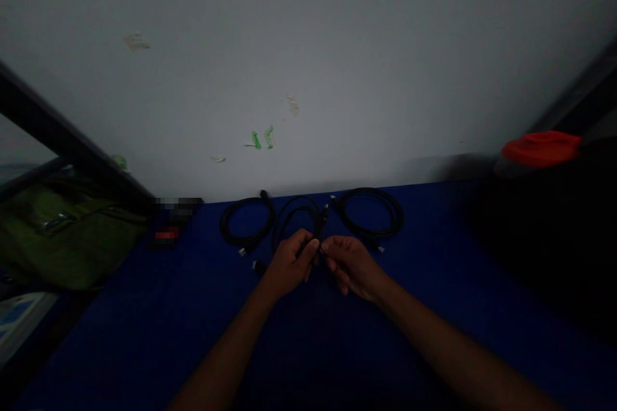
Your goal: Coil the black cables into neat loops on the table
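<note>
My left hand (pixel 290 262) is closed on the lower right side of a coiled black cable (pixel 275 231), thumb on top. One plug (pixel 326 212) of this cable points up at the right of the coil, and another plug (pixel 258 267) sticks out beside my left wrist. My right hand (pixel 354 264) pinches at the same spot, its thumb and forefinger touching the cable or something thin on it; what lies between them is too dark to make out. A coiled cable (pixel 223 225) lies to the left, and another coiled cable (pixel 399 213) lies to the right.
The coils lie on a dark blue surface (pixel 183 308) against a pale wall (pixel 366 64). A green bag (pixel 96 237) sits at left beyond a dark frame bar (pixel 67 128). At right are a large dark shape (pixel 554 225) and an orange item (pixel 542 148).
</note>
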Tool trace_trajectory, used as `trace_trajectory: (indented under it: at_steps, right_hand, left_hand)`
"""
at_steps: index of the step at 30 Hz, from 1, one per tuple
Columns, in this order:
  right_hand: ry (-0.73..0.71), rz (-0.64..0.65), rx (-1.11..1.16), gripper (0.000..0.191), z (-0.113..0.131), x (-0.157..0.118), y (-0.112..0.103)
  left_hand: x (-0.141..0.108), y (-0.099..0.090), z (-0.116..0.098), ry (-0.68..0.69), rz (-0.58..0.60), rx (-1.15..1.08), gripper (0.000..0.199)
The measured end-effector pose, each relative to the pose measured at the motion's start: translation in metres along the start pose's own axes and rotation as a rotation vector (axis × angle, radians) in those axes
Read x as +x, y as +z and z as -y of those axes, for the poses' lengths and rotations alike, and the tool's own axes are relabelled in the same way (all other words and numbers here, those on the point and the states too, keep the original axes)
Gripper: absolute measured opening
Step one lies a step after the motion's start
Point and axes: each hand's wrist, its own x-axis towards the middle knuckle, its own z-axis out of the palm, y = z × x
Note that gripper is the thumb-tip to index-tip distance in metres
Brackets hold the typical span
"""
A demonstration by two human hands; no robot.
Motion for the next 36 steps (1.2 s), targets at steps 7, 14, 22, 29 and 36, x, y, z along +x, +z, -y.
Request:
trace_trajectory:
  at_steps: [7, 14, 22, 29, 36]
  right_hand:
    - [-0.082, 0.003, -0.233, 0.028, 0.0, 0.0, -0.003]
    - [-0.341, -0.054, -1.034, 0.014, 0.011, -0.006, -0.01]
    - [-0.311, -0.05, -0.92, 0.019, 0.014, -0.007, -0.008]
    - [0.07, 0.016, -0.156, 0.029, 0.011, 0.001, -0.009]
    - [0.023, 0.025, -0.253, 0.029, 0.013, 0.0, -0.009]
  left_hand:
    - [-0.001, -0.002, -0.002, -0.014, 0.002, 0.036, 0.031]
    - [0.0, -0.002, -0.002, -0.001, -0.008, 0.14, 0.035]
    - [0.0, -0.003, -0.002, -0.01, -0.006, 0.134, 0.036]
    - [0.001, -0.002, -0.001, -0.038, -0.014, 0.129, 0.035]
    - [0.001, -0.002, -0.004, -0.055, -0.022, 0.171, 0.036]
